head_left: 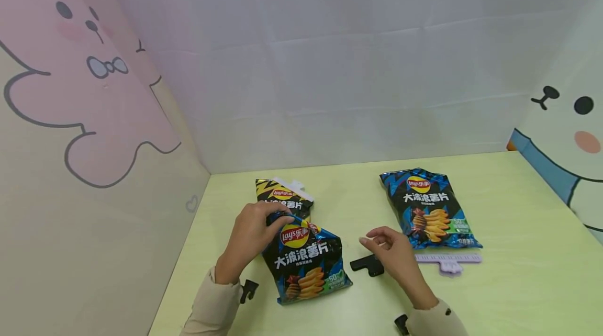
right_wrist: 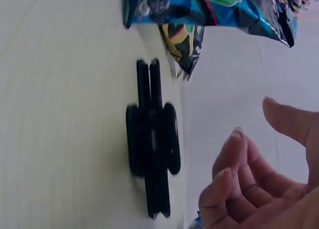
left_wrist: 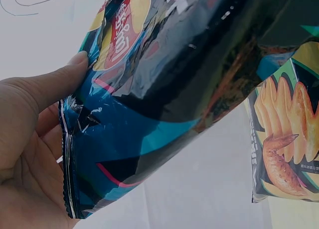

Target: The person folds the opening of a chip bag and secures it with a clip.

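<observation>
My left hand (head_left: 254, 236) pinches the folded top edge of a blue and black potato chip bag (head_left: 306, 268), thumb on the front and fingers behind. In the left wrist view, the crimped top seam of that bag (left_wrist: 139, 104) shows beside the palm. My right hand (head_left: 395, 255) holds nothing; its fingers are loosely bent over a black bag clip (head_left: 366, 264). The right wrist view has the black clip (right_wrist: 153, 139) lying on the table, apart from the fingertips. Behind the held bag stands a yellow and black chip bag (head_left: 282, 200), partly hidden.
A white clip (head_left: 294, 189) sits across the top of the yellow bag. To the right lies another blue and black chip bag (head_left: 428, 210), with a light purple clip (head_left: 449, 262) in front of it. Printed curtains surround the pale yellow table (head_left: 518, 273) at the back and sides.
</observation>
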### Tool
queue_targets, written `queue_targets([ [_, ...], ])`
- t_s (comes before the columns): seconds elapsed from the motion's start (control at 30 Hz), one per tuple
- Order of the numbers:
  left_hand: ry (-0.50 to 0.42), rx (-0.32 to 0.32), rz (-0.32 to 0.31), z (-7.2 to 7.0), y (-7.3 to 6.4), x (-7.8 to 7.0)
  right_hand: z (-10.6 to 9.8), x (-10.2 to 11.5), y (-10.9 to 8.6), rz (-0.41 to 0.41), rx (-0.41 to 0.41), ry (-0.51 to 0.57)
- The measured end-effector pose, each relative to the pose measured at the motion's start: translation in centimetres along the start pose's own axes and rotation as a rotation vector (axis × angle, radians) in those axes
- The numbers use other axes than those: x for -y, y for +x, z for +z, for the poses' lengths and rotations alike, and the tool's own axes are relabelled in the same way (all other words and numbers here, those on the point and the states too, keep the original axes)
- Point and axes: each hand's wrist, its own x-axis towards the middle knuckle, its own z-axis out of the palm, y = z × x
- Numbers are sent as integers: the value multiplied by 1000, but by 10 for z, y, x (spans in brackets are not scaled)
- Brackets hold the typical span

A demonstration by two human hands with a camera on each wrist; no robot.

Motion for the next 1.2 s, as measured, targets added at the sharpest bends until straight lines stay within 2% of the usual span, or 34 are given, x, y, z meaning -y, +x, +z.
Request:
queue_targets([
  [0.1,-1,5,-13,0,0,-1,-6,-2,-3,2,35,-122],
  [0.23,-2,11,-25,-1,-1,-1,-13,-6,-7,-2,19,-278],
  [0.33,-2,11,-26,-1,-1,-2,-16,-8,-9,8,22,-365],
  [0.5,-4,4,-19,-1,-1,-2,-16,-13,-10,17,82,-454],
  [0.83,-3,4,-22,-1,-1,-2,-15,-20,-11,56,122,-531],
  [1.2,-1,9,-25,0,0,-1,-14,-20,-10,2,138,-409],
])
